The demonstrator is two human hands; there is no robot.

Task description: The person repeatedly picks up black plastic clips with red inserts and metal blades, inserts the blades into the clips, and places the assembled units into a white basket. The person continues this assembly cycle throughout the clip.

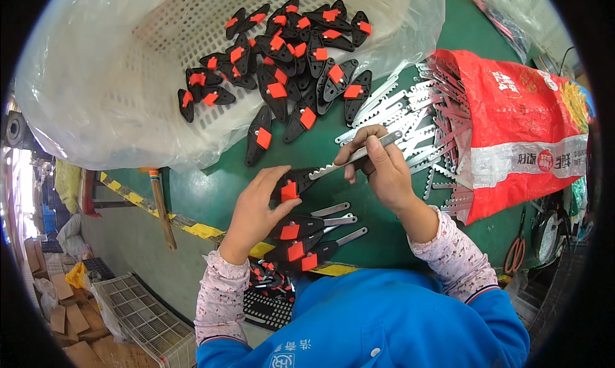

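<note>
My left hand (255,209) grips a black plastic holder with a red tab (289,190) above the green table. A notched metal strip (328,169) is pinched in my right hand (384,175). Its toothed end meets the right side of the holder; how far it reaches inside cannot be told. Just below, several similar black holders (310,225) lie together with plain strip ends sticking out to the right. Beyond my hands is a pile of black holders with red tabs (277,89). Loose notched strips (419,136) spread out right of my right hand.
A white perforated crate (173,22) in clear plastic stands at the far left. Strips spill from a red bag (512,137) at right, near orange-handled scissors (514,256). A wooden-handled brush (162,208) hangs at the table's left edge. Below are a black basket (269,311) and a pale crate (150,313).
</note>
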